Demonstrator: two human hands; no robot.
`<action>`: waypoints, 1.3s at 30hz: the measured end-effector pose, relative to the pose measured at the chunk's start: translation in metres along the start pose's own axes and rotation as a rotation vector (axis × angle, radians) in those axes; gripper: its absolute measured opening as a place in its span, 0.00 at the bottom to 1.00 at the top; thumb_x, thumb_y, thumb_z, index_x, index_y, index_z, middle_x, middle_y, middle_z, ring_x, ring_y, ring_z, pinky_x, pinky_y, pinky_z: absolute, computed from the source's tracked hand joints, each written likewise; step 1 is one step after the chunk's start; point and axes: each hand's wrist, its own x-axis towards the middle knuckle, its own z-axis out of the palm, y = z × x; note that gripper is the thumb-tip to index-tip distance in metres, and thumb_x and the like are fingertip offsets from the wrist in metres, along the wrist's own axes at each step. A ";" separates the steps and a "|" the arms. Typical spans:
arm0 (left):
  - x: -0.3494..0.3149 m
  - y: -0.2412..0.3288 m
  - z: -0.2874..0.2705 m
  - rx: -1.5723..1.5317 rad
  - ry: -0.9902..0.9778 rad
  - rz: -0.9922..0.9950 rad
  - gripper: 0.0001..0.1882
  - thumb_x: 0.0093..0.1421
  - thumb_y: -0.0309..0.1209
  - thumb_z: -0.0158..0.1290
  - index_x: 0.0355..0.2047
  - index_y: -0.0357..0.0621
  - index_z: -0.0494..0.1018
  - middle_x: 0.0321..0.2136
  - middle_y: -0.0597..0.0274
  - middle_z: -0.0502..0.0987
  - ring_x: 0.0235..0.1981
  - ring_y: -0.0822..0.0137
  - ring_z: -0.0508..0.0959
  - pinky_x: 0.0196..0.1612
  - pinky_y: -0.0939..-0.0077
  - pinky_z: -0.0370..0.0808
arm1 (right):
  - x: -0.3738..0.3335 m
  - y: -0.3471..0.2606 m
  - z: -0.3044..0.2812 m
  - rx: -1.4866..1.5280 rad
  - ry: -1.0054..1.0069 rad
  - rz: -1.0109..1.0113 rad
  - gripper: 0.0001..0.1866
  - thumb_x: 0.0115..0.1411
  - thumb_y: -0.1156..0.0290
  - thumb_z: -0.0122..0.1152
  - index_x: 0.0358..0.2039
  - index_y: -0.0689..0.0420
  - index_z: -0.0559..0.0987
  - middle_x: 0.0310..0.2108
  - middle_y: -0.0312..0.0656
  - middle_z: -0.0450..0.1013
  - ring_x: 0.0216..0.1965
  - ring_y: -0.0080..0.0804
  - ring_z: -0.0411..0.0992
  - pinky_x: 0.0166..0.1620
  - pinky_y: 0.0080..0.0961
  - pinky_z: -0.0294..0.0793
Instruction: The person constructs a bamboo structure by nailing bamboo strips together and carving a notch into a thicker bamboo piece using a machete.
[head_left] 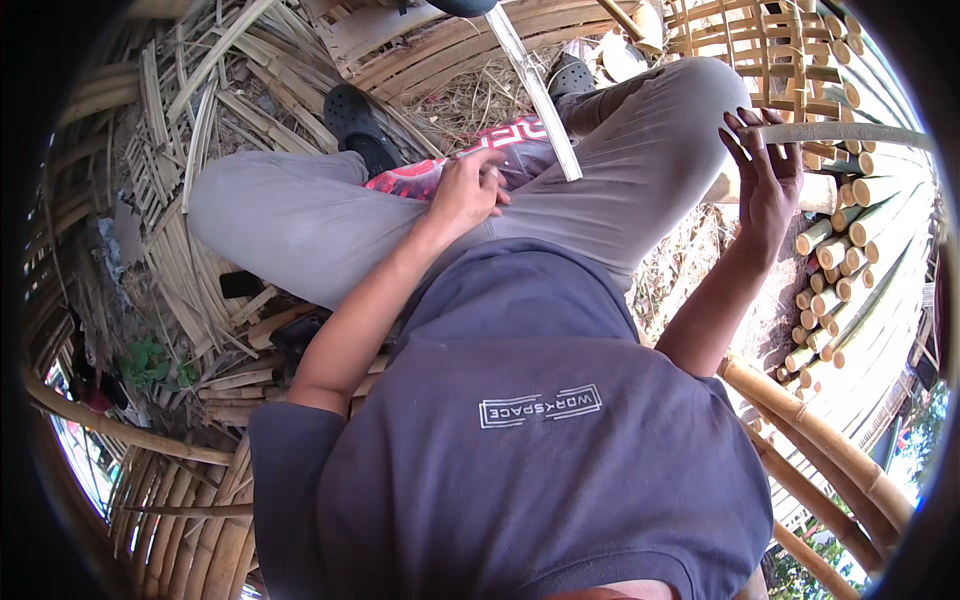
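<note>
My left hand [465, 195] is over my lap, its fingers loosely bent and slightly apart, with nothing visible in them. Below it lies a red and dark printed cloth or sack [520, 155]. A pale split bamboo strip [530, 85] slants down between my legs; its near end rests by my right thigh, apart from my left hand. Out by my right knee, my right hand [768, 175] is raised and grips the end of a long, flat, greyish-brown bamboo strip [850, 132] between its fingers. That strip runs off to the right.
Cut bamboo poles [830, 270] are stacked at the right, below a bamboo lattice [755, 40]. Split bamboo pieces [180, 260] litter the ground at the left. Ahead are a wooden board [420, 50] and dark clogs [355, 125]. Bamboo rails [820, 440] stand behind on the right.
</note>
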 end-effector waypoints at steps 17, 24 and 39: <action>0.054 0.037 0.168 1.459 -0.311 1.642 0.28 0.68 0.56 0.41 0.67 0.71 0.63 0.73 0.65 0.52 0.74 0.68 0.49 0.75 0.40 0.34 | -0.025 -0.072 -0.016 -0.156 0.234 -0.136 0.20 0.65 0.83 0.56 0.56 0.73 0.67 0.47 0.62 0.74 0.48 0.55 0.77 0.54 0.49 0.81; 0.111 0.161 0.121 1.731 0.719 1.022 0.29 0.71 0.48 0.37 0.71 0.66 0.54 0.73 0.55 0.48 0.72 0.48 0.52 0.70 0.33 0.49 | -0.053 -0.084 -0.041 -0.183 0.351 -0.175 0.22 0.62 0.83 0.61 0.55 0.72 0.67 0.47 0.63 0.73 0.49 0.58 0.76 0.54 0.51 0.80; 0.124 0.202 0.142 1.270 0.442 1.356 0.19 0.67 0.34 0.45 0.55 0.43 0.73 0.50 0.48 0.76 0.59 0.53 0.72 0.63 0.27 0.58 | -0.052 -0.102 -0.051 -0.198 0.272 -0.204 0.18 0.69 0.76 0.54 0.58 0.62 0.68 0.48 0.46 0.74 0.49 0.37 0.74 0.55 0.43 0.74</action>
